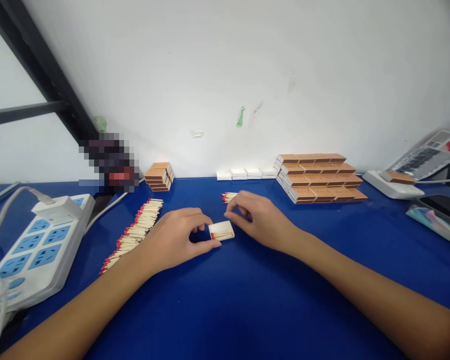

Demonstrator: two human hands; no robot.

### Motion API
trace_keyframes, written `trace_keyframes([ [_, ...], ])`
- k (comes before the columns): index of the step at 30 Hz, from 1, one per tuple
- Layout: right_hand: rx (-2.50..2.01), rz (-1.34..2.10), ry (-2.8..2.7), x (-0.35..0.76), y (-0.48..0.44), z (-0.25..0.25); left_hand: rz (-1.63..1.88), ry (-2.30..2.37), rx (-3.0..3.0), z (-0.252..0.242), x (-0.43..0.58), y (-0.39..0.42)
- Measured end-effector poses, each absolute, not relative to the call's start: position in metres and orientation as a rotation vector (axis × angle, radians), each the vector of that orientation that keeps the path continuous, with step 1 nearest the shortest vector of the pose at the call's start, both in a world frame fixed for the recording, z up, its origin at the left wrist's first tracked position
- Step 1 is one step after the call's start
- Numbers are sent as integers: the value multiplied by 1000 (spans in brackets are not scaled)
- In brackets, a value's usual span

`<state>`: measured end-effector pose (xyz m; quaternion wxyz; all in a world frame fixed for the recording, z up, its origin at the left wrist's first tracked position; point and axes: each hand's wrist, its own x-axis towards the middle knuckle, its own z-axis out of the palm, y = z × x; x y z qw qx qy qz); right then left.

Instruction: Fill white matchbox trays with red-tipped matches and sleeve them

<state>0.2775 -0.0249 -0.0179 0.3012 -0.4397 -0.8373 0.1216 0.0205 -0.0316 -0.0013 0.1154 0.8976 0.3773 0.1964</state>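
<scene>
I count two hands, one left hand and one right hand, one open tray, and two groups of matches, a long row and a small bunch, too crowded to number. There are four white trays, two stacks of brown matchboxes, one lone brown box, one multi-socket power strip and one phone.

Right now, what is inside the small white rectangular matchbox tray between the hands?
Pale wooden matches with red heads lie along the near side of the tray, heads toward the left; bare white floor shows beyond them. What lies beneath them is covered.
</scene>
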Motion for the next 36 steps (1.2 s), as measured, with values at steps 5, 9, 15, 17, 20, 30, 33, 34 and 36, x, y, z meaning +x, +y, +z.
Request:
trace_keyframes([
  [5,-1365,235,-2174,298,-1,-26,563,1106,2626,0,22,-33],
  [9,-1406,258,-2239,304,6,-30,569,1110,2618,-1,22,-33],
  [15,-1388,237,-2324,301,7,-33,550,1105,2613,1,22,-34],
  [17,-1385,242,-2316,298,7,-33,550,1094,2619,1,23,-34],
  [20,-1373,252,-2267,295,8,-34,562,1087,2630,-1,22,-34],
  [30,-1372,242,-2267,297,10,-35,576,1108,2629,-3,22,-32],
  [33,-1408,246,-2273,298,11,-34,581,1108,2636,-2,21,-31],
  [34,-1416,258,-2281,299,11,-33,582,1112,2638,-3,21,-31],
  [36,-1377,292,-2298,299,9,-29,587,1132,2638,-3,21,-30],
])
